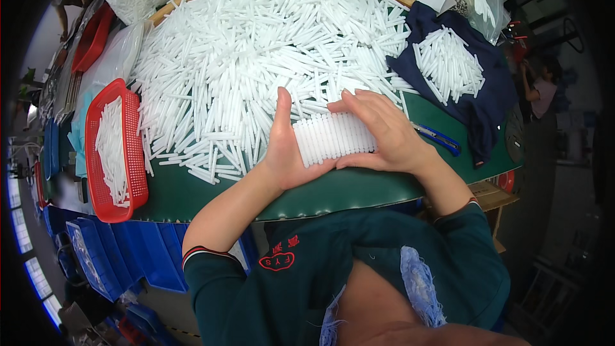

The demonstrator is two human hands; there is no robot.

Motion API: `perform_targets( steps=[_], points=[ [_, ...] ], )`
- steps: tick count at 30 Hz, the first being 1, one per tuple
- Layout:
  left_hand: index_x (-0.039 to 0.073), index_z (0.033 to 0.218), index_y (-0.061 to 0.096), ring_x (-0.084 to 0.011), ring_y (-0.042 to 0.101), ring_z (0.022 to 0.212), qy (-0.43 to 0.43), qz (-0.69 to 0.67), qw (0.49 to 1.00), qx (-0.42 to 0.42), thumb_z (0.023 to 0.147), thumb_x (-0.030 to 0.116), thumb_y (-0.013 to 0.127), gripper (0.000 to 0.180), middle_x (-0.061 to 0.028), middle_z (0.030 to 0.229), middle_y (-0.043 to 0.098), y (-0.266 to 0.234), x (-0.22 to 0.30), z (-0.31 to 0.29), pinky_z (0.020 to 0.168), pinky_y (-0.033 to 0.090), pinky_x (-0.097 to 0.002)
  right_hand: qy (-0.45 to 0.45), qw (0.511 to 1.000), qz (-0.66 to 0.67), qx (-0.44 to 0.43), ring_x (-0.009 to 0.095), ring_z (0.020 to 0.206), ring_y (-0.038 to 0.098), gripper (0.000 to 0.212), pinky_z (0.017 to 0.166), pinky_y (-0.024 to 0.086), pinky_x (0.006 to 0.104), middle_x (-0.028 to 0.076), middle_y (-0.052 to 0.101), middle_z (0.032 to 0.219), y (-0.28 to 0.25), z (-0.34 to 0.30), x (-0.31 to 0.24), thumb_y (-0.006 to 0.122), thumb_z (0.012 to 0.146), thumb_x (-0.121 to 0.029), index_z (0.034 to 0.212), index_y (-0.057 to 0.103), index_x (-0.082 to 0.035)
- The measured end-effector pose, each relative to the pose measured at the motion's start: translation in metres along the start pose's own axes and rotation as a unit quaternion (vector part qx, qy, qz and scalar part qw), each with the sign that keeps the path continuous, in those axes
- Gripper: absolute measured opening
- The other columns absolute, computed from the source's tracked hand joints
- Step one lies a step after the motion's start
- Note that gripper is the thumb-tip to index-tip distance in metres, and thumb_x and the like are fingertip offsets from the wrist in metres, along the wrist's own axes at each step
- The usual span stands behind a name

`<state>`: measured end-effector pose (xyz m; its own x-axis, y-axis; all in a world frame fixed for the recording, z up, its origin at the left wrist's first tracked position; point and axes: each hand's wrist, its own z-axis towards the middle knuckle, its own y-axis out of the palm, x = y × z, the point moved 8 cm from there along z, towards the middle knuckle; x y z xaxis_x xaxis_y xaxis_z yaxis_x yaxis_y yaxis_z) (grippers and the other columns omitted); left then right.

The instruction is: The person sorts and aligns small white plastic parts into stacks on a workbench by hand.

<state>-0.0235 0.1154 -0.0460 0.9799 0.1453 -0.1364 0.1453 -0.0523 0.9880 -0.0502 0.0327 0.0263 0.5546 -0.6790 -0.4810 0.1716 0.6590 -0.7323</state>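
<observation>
Between my two hands lies a neat row of white plastic sticks [334,138], lined up side by side near the front edge of the table. My left hand [280,148] presses its palm against the row's left end; its thumb points up and its other fingers are mostly hidden beneath the sticks. On the opposite end, my right hand [392,136] curls its fingers over the far side and its thumb along the near side. Just beyond is a large heap of loose white sticks [256,57] of the same look.
A red mesh basket [134,154] with more sticks stands at the left. At the right, a dark blue cloth [496,96] bears a small stick pile [448,64]. A blue utility knife [439,139] lies beside my right hand. Blue bins [150,256] sit below the green tabletop [192,202].
</observation>
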Motion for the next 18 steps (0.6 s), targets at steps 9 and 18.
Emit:
perform_targets(
  steps=[9, 18],
  points=[
    [-0.001, 0.145, 0.021, -0.0403, 0.028, 0.136, 0.016, 0.078, 0.996, 0.042, 0.069, 0.091, 0.027, 0.119, -0.0237, 0.145, 0.031, 0.012, 0.0, 0.002, 0.112, 0.022, -0.0505, -0.013, 0.998, 0.004, 0.06, 0.036, 0.114, 0.053, 0.097, 0.099, 0.039, 0.0458, 0.015, 0.053, 0.129, -0.015, 0.001, 0.0, 0.081, 0.062, -0.045, 0.137, 0.037, -0.001],
    [0.0, 0.147, 0.014, -0.0418, 0.024, 0.138, 0.035, 0.1, 0.994, 0.042, 0.068, 0.091, 0.027, 0.122, -0.0263, 0.148, 0.024, 0.014, 0.008, -0.001, 0.112, 0.018, -0.0513, -0.015, 0.999, -0.034, 0.013, 0.036, 0.124, 0.048, 0.116, 0.104, 0.031, 0.0508, 0.019, 0.054, 0.129, -0.019, 0.0, 0.01, 0.082, 0.061, -0.049, 0.146, 0.017, -0.005]
  ],
)
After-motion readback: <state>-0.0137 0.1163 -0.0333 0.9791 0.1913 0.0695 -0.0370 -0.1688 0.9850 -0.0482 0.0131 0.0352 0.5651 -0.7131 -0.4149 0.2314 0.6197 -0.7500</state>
